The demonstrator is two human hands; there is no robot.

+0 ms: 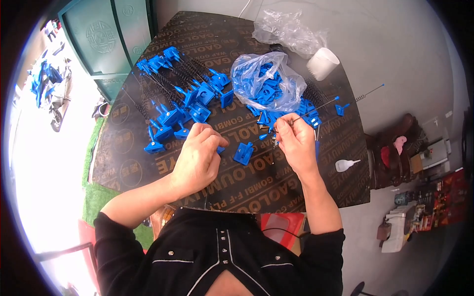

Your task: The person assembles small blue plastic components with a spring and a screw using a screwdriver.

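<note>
Two hands are working over the dark bench (148,163): the right hand (295,143) is pinching its fingers (282,124) together on the near end of a thin metal rod (335,100), whose long axis is running up and to the right, away from the body. The left hand (197,158) is curling its fingers over a small blue plastic piece (220,149), left of the rod. Another blue piece (243,153) is lying between the hands, with a plastic bag of blue parts (264,81) beyond.
</note>
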